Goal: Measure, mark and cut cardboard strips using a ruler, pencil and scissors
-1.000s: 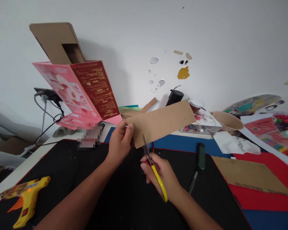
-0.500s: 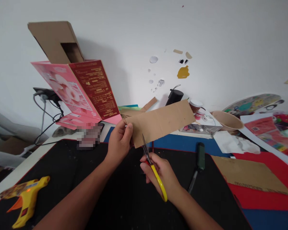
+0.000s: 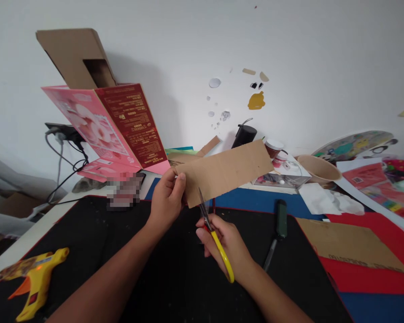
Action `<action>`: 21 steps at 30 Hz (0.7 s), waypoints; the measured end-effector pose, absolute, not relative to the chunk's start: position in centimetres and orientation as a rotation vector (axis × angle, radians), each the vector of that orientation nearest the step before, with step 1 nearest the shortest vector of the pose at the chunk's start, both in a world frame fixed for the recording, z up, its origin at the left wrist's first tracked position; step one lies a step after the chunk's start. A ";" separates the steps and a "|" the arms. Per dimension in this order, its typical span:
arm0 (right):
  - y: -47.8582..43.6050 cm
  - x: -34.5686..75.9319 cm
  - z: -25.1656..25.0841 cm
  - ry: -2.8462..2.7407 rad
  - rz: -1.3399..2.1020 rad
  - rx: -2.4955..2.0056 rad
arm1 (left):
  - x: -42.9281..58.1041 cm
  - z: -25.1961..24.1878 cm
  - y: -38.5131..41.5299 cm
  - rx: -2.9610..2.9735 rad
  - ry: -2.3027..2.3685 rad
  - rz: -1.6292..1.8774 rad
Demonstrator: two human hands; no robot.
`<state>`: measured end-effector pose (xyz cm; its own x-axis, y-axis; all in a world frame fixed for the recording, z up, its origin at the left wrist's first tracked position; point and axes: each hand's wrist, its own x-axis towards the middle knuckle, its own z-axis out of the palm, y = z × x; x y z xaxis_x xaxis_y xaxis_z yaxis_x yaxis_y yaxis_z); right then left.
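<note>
My left hand pinches the left end of a long cardboard strip, thumb on the near face, fingers behind. The strip is held up above the mat and slants upward to the right. In my right hand is a pair of scissors with yellow and red handles. Their blades point up and overlap the strip's lower edge near its left end. One blade shows in front of the cardboard; whether the other lies behind it I cannot tell.
A yellow glue gun lies on the black mat at left. A dark green-handled tool rests at right, near a flat cardboard piece on red sheet. Behind stand a pink box and a black cylinder.
The view has shifted very slightly. Both hands, the cardboard strip and the scissors keep almost the same positions.
</note>
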<state>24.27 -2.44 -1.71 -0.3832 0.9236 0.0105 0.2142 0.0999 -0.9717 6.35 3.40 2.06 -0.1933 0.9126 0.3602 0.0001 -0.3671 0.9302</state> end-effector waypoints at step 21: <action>-2.6 24.3 -1.9 -1.707 1.329 -1.142 | 6.4 1.8 3.4 1.362 1.139 1.635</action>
<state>24.28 -2.56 -1.90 -0.3827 0.9239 -0.0010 0.2280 0.0934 -0.9692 6.35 3.43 1.84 -0.1904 0.9158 0.3536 0.0145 -0.3575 0.9338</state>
